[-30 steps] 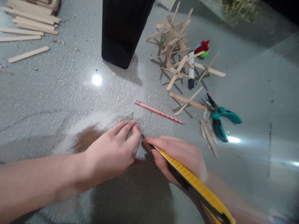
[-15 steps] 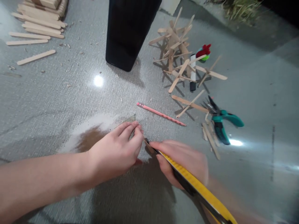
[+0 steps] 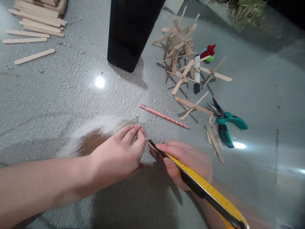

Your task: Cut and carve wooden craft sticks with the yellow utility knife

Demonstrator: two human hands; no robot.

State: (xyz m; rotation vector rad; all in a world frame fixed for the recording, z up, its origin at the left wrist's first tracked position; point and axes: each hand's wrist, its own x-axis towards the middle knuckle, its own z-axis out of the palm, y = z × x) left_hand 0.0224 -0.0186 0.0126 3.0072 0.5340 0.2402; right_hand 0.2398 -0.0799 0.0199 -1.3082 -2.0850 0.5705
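The tips of the left hand's (image 3: 121, 149) thumb and fingers are pressed together on a small stick (image 3: 152, 149), whose free end pokes out to their right, just above the table (image 3: 114, 92) or on it; which, I cannot tell. The right hand (image 3: 188, 162) has its fingers closed round a yellow and black knife (image 3: 207, 187), thumb and forefinger toward the blade (image 3: 154, 145). The blade's tip lies at the stick, just beside the left fingertips, and the handle slants back toward the person, past the right wrist. The right hand is somewhat blurred. Left of the left fingers, partly behind that hand, is a white patch with a brown middle (image 3: 92, 141). A pink pencil (image 3: 164, 116) lies just beyond both sets of fingers, its point to the right. Farther beyond the left fingers is a black slab (image 3: 131, 35); to its right are a cluster of joined sticks (image 3: 177, 44), a marker (image 3: 197, 76) and a red and green ornament (image 3: 209, 52). A cross (image 3: 194, 106) of two sticks lies nearer the right fingers, its end by the green pliers (image 3: 222, 121), with cut pieces (image 3: 215, 143) beside these. Well beyond and left of the left fingers are scraps (image 3: 68, 85), three loose sticks (image 3: 34, 56) and a pile (image 3: 40, 19) of sticks; far right, dry grass (image 3: 247, 11).
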